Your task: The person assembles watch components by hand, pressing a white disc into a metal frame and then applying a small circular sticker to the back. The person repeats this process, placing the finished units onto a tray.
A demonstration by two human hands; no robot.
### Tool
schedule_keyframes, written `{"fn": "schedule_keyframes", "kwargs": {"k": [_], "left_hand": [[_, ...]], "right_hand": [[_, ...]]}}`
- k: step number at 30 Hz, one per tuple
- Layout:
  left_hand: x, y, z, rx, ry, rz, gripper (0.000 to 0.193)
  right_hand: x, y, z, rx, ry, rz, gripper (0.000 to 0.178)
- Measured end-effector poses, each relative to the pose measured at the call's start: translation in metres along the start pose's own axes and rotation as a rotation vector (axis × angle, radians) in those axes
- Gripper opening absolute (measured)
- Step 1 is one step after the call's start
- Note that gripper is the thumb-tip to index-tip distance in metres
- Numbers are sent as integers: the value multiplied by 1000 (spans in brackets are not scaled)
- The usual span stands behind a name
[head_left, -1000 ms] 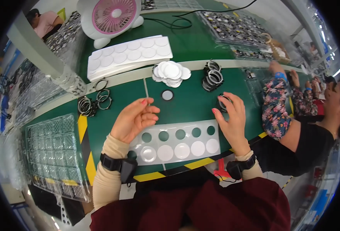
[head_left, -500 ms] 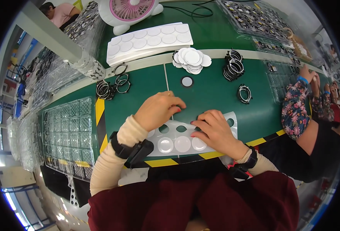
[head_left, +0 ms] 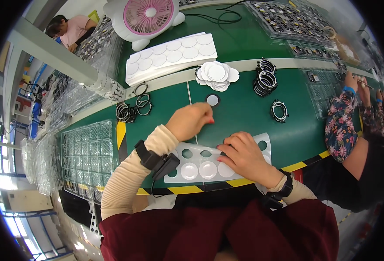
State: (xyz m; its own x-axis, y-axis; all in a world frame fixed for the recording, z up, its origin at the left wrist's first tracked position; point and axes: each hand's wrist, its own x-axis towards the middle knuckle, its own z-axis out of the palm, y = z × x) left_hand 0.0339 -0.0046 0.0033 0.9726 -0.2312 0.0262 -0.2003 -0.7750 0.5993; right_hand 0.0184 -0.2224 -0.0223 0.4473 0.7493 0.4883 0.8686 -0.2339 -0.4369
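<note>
My left hand [head_left: 190,121] is above the table just beyond the sticker sheet, its fingers curled into a pinch. Whatever lies between those fingertips is hidden. My right hand [head_left: 246,156] grips the pale sheet [head_left: 261,141] at its far edge, which buckles by the index finger and thumb. Round white stickers [head_left: 208,170] sit in the sheet's near row, while several holes show dark green table through them. Beyond my left hand lies a small dark ring with a white disc in its middle [head_left: 212,100].
Farther off are a pile of white discs [head_left: 218,75], stacked black-and-silver rings [head_left: 266,80], one single ring [head_left: 279,111] and more rings [head_left: 126,112]. White sticker sheets [head_left: 170,54] lie by a pink-and-white fan [head_left: 150,15]. Clear trays [head_left: 87,150] stand left; a co-worker's floral sleeve [head_left: 339,126] is right.
My left hand has lifted away from the sheet's far edge, its fingers now more curled. A hole shows at the sheet's near left. My right hand keeps its hold; the whole view has shifted slightly.
</note>
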Motion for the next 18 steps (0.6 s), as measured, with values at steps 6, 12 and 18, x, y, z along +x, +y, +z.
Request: {"fn": "schedule_keyframes", "kwargs": {"k": [6, 12, 18], "left_hand": [[30, -5, 1, 108, 226, -17, 12], [35, -17, 10, 215, 176, -119, 23], [38, -1, -10, -76, 195, -108, 25]], "right_hand": [[-2, 2, 0, 6, 1, -6, 27], [-1, 2, -1, 13, 8, -22, 25], [-2, 4, -1, 16, 25, -18, 24]]}}
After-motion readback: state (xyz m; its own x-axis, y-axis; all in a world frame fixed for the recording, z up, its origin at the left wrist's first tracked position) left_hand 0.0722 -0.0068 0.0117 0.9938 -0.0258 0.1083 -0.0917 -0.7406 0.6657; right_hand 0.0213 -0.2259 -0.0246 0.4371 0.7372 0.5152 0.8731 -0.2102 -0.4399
